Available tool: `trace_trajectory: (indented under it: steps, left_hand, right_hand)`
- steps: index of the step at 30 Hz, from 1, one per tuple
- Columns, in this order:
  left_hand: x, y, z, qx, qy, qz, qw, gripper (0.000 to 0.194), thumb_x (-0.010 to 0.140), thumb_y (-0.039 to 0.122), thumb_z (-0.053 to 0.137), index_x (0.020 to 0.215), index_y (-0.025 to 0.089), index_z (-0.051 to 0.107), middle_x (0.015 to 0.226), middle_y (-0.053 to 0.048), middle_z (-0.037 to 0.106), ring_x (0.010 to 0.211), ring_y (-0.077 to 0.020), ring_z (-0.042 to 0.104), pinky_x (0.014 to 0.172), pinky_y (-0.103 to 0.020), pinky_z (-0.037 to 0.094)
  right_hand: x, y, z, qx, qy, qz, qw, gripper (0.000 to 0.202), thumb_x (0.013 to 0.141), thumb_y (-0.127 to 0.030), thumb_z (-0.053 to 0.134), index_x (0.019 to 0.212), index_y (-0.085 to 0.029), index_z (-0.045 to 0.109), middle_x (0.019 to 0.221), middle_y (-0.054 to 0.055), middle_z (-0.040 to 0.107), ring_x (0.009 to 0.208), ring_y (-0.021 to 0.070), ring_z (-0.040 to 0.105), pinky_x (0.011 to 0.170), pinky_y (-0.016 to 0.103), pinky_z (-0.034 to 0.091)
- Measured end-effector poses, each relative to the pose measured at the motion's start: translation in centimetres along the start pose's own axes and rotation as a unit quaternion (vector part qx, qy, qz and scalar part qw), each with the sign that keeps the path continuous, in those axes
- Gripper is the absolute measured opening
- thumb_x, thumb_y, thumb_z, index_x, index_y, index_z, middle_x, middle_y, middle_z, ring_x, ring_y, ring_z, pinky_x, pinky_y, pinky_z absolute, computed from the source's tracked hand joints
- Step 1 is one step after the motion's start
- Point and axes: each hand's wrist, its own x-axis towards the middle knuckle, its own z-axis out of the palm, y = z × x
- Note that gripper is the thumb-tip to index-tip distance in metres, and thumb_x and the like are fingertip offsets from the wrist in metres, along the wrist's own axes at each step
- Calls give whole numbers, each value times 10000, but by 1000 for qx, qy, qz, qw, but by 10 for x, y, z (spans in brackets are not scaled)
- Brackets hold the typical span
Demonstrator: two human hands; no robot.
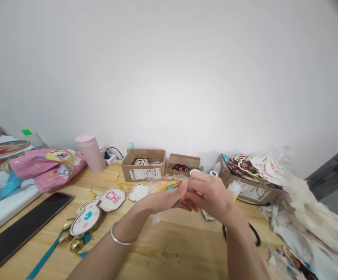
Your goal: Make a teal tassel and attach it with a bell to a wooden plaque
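My left hand (167, 197) and my right hand (208, 192) meet above the middle of the wooden table, fingers closed and close together. Between and behind them is a clear plastic bag (156, 186) with yellow cord (169, 187) and some blue showing in it. Small patches of colour peek out among my fingers, but what exactly the fingertips pinch is mostly hidden. To the left lie embroidered patches, one a white plaque lettered CHI (112, 199), another with a blue flower (86, 218), beside brass bells (77, 245) on teal ribbon.
Cardboard boxes (125, 171) line the wall, one at right heaped with patterned pieces and cord (243, 165). A pink tumbler (91, 153), pink cloth bag (55, 171) and black phone (26, 229) are at left. Cream fabric (311, 210) piles up at right.
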Motion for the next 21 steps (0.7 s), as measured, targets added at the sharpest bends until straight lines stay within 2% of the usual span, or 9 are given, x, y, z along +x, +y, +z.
trace_trajectory:
  steps: [3, 5, 6, 10, 12, 15, 18, 21]
  left_hand:
    - [-3, 9, 9, 181, -34, -91, 979, 444, 797, 456, 375, 772, 123, 668, 684, -47, 629, 651, -142, 567, 668, -234, 426]
    - [-5, 13, 11, 230, -82, -123, 962, 514, 740, 564, 389, 774, 134, 669, 635, -53, 617, 606, -163, 559, 635, -269, 423]
    - [-6, 14, 11, 220, -105, -122, 962, 544, 721, 598, 385, 768, 138, 671, 600, -57, 608, 579, -172, 555, 617, -284, 420]
    - [-16, 14, 1, 116, -160, -38, 980, 601, 706, 649, 335, 784, 165, 681, 484, -64, 569, 478, -186, 551, 545, -318, 424]
    - [-23, 16, -5, 86, -155, 9, 984, 593, 719, 645, 309, 798, 189, 681, 416, -51, 534, 429, -182, 544, 518, -324, 432]
    - [-31, 22, -8, 69, -116, 63, 989, 574, 751, 622, 259, 774, 230, 678, 316, -14, 456, 333, -158, 498, 493, -329, 441]
    - [-35, 27, -6, 50, -96, 99, 989, 586, 765, 620, 200, 749, 277, 674, 245, 18, 389, 240, -126, 414, 459, -320, 438]
    - [-38, 28, -11, 23, -72, 118, 990, 654, 726, 680, 125, 674, 315, 665, 163, 45, 287, 168, -115, 333, 377, -295, 404]
  right_hand:
    - [4, 10, 5, 91, 13, 10, 996, 204, 811, -263, 485, 686, -182, 625, 592, -12, 503, 562, 81, 462, 510, 180, 334]
    - [6, 18, 9, 158, 18, 21, 987, 173, 777, -277, 538, 673, -172, 628, 559, -21, 490, 538, 77, 444, 505, 181, 342]
    - [6, 22, 12, 184, 25, 28, 982, 166, 759, -281, 561, 662, -165, 628, 542, -25, 479, 522, 76, 431, 494, 183, 341]
    - [10, 41, 26, 220, 79, 59, 971, 163, 745, -278, 574, 654, -153, 626, 555, -13, 512, 545, 87, 452, 529, 202, 378]
    - [17, 53, 34, 199, 83, 69, 974, 154, 747, -276, 570, 657, -167, 630, 601, -1, 561, 609, 102, 493, 600, 225, 405]
    - [36, 78, 36, 145, 69, 101, 982, 140, 736, -284, 576, 660, -186, 641, 681, 14, 612, 675, 115, 526, 661, 249, 413]
    - [60, 105, 15, 100, 122, 155, 975, 144, 722, -299, 578, 668, -183, 643, 720, 28, 628, 660, 113, 530, 636, 248, 415]
    - [73, 125, -27, 104, 235, 204, 945, 193, 725, -335, 555, 699, -164, 642, 711, 34, 626, 574, 97, 516, 564, 239, 416]
